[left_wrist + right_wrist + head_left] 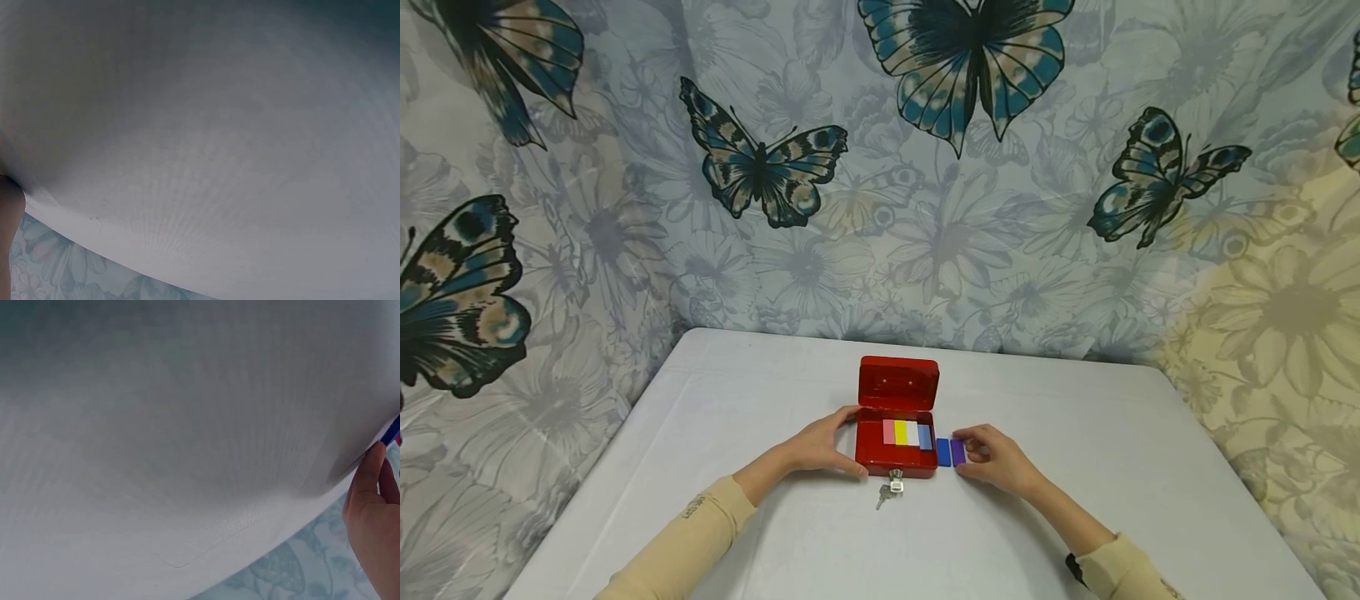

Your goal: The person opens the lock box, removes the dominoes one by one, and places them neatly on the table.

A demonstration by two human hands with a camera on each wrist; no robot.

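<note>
A red metal cash box point(870, 450) stands on the table with its lid point(898, 383) raised. Inside lie flat strips side by side: a pink strip point(889, 432), a yellow strip point(900, 432), a white strip point(912, 433) and a light blue strip point(925, 437). My left hand point(817, 444) holds the box's left side, thumb at the front corner and fingers toward the hinge. Just right of the box, a dark blue strip point(943, 452) lies beside a purple strip point(958, 452). My right hand point(996, 460) pinches the purple strip at its ends between thumb and fingers.
A small padlock point(896, 482) is at the box's front edge, with keys point(883, 495) lying on the white-covered table point(760, 533). Behind the table hangs a butterfly-patterned curtain point(940, 283). Both wrist views show mostly white tablecloth.
</note>
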